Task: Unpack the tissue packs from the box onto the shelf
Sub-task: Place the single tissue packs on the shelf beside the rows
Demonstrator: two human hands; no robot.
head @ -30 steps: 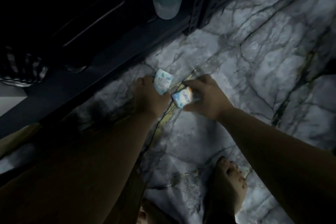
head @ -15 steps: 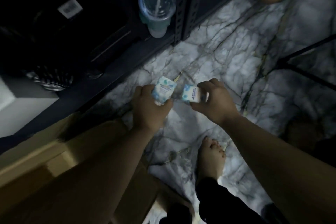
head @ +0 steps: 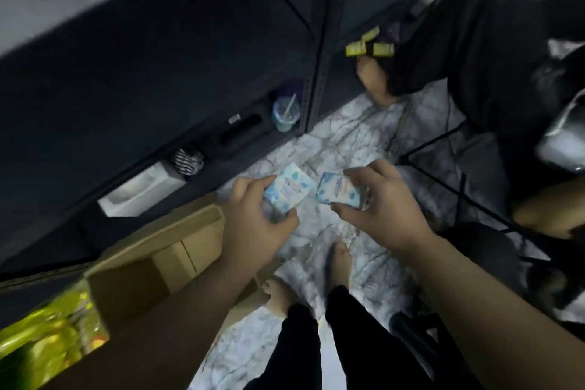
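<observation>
Tissue packs are in both hands, held over the marble floor [head: 364, 142] in front of the dark shelf [head: 190, 73]. The left hand [head: 253, 225] pinches one tissue pack [head: 289, 191] between thumb and curled fingers, and the right hand [head: 384, 203] grips the other pack [head: 338, 193] by its edges; the two packs are just beside each other, nearly touching. The cardboard box [head: 177, 250] stands below and to the left of the left grip. The step in hand seems to be the carrying of both packs to the shelf. To do it well, the person should probably keep each pinch firm but not crushing, move one hand forward first, and lay the pack flat on a free board, well apart from the plastic cup [head: 285, 112] that stands ahead of the grips.
</observation>
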